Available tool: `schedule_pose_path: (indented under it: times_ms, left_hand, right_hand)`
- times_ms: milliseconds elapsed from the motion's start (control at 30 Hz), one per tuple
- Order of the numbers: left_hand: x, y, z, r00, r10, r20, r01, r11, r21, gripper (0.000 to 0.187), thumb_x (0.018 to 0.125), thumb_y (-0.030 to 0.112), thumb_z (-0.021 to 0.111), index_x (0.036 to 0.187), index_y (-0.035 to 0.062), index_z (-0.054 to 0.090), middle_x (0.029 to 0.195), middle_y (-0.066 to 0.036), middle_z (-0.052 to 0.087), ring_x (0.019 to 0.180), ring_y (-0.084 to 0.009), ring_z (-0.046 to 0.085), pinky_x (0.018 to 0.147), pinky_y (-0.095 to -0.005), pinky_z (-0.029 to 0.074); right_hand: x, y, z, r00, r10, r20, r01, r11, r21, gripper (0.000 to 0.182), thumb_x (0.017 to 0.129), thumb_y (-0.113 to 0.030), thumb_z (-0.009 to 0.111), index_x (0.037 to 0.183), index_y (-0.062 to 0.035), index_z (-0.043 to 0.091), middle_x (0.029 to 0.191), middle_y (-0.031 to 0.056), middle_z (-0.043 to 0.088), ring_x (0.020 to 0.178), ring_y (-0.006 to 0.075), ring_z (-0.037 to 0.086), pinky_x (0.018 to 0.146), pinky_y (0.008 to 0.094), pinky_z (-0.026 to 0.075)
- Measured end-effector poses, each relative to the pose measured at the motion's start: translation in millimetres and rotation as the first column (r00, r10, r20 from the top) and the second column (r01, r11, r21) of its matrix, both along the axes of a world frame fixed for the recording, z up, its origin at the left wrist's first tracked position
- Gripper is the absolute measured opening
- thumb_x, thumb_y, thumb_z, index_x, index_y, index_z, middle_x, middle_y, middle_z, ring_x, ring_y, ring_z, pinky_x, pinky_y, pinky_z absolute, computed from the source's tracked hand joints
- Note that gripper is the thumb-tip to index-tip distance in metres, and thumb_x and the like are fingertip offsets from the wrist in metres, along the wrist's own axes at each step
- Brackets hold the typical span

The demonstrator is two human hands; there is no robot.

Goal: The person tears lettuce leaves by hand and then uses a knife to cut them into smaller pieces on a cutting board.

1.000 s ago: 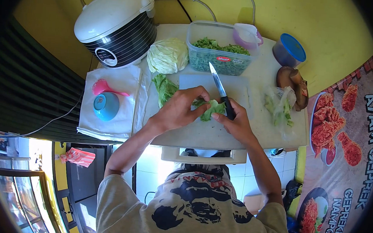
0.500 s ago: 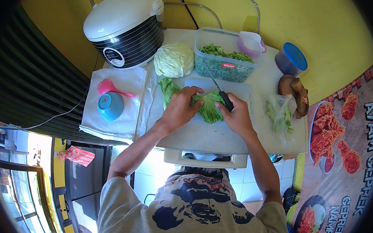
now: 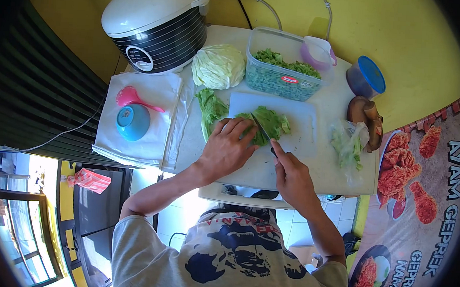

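Under the curled fingers of my left hand (image 3: 225, 151), green lettuce (image 3: 273, 122) is pressed against the white cutting board (image 3: 304, 112). My right hand (image 3: 294, 180) grips the black handle of a knife (image 3: 263, 130). The blade points away from me and crosses the lettuce just right of my left fingertips; how deep its edge sits is hard to see. Another lettuce leaf (image 3: 210, 109) lies left of the board, close to my left hand.
Behind the board stand a cabbage (image 3: 219, 66) and a clear tub (image 3: 283, 89) of cut greens. A rice cooker (image 3: 162, 39), blue bowl (image 3: 133, 122) and pink ladle (image 3: 138, 101) are leftward. To the right are a plastic bag (image 3: 348, 143), brown mortar (image 3: 361, 112) and blue-lidded container (image 3: 365, 77).
The lettuce now lies bunched flat on the board. My left hand has settled over it, and my right hand has come lower and turned the knife so its blade crosses the leaves.
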State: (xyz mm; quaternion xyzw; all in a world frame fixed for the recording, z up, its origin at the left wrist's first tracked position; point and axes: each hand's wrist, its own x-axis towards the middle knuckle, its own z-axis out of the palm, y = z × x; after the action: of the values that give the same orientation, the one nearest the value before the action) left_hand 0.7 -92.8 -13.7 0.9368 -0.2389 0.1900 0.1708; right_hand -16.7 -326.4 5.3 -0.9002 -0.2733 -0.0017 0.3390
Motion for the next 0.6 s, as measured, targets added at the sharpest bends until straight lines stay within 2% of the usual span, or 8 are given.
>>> schedule_pose_path:
  times_ms: [100, 200, 300, 500, 600]
  left_hand:
    - [-1.8, 2.5, -4.9, 0.999, 0.005, -0.035, -0.005, 1.0, 0.002, 0.049, 0.091, 0.027, 0.077, 0.132, 0.0029, 0.065, 0.132, -0.014, 0.063, 0.126, -0.032, 0.058, 0.106, -0.0465, 0.045]
    - [-2.6, 3.3, -4.4, 0.998, 0.007, -0.061, -0.011, 0.997, -0.072, 0.052, 0.091, 0.028, 0.077, 0.134, 0.003, 0.064, 0.132, -0.014, 0.063, 0.125, -0.0322, 0.058, 0.107, -0.0465, 0.045]
    - [-2.7, 4.5, -6.8, 0.998, 0.002, -0.061, -0.006, 0.998, -0.069, 0.053, 0.091, 0.029, 0.077, 0.136, 0.0028, 0.064, 0.134, -0.014, 0.062, 0.126, -0.0325, 0.057, 0.107, -0.0465, 0.044]
    - [-2.0, 5.5, -5.7, 0.998, -0.007, -0.07, 0.006, 1.0, -0.023, 0.055, 0.091, 0.029, 0.077, 0.136, 0.001, 0.063, 0.136, -0.014, 0.059, 0.127, -0.0327, 0.055, 0.109, -0.0472, 0.042]
    - [-0.6, 8.2, -5.8, 0.994, -0.021, -0.103, 0.013, 0.997, -0.078, 0.058, 0.092, 0.028, 0.076, 0.14, 0.0008, 0.058, 0.136, -0.015, 0.06, 0.127, -0.0335, 0.055, 0.109, -0.0473, 0.042]
  right_hand:
    - [-1.9, -3.6, -10.8, 0.998, -0.047, 0.033, 0.05, 0.995, -0.088, 0.06, 0.097, -0.003, 0.059, 0.155, -0.0084, 0.046, 0.087, 0.015, 0.064, 0.065, 0.0332, 0.067, 0.063, 0.0455, 0.058]
    - [-2.2, -7.0, -12.4, 0.996, -0.063, 0.064, 0.071, 0.987, -0.143, 0.06, 0.097, -0.003, 0.06, 0.155, -0.0075, 0.046, 0.088, 0.0142, 0.064, 0.061, 0.0325, 0.066, 0.058, 0.0442, 0.057]
    - [-6.3, -3.0, -13.3, 0.994, -0.065, 0.087, 0.076, 0.989, -0.128, 0.061, 0.096, -0.004, 0.06, 0.155, -0.008, 0.046, 0.087, 0.0141, 0.063, 0.059, 0.0326, 0.066, 0.056, 0.0438, 0.056]
    - [-5.7, 5.9, -10.5, 0.997, -0.051, 0.054, 0.058, 0.988, -0.146, 0.062, 0.097, -0.006, 0.06, 0.157, -0.0083, 0.044, 0.085, 0.0141, 0.062, 0.057, 0.0331, 0.064, 0.055, 0.044, 0.056]
    - [-7.6, 9.0, -7.5, 0.996, -0.091, 0.013, 0.092, 0.979, -0.179, 0.059, 0.098, -0.001, 0.059, 0.155, -0.0083, 0.047, 0.086, 0.016, 0.064, 0.062, 0.0341, 0.066, 0.059, 0.0444, 0.056]
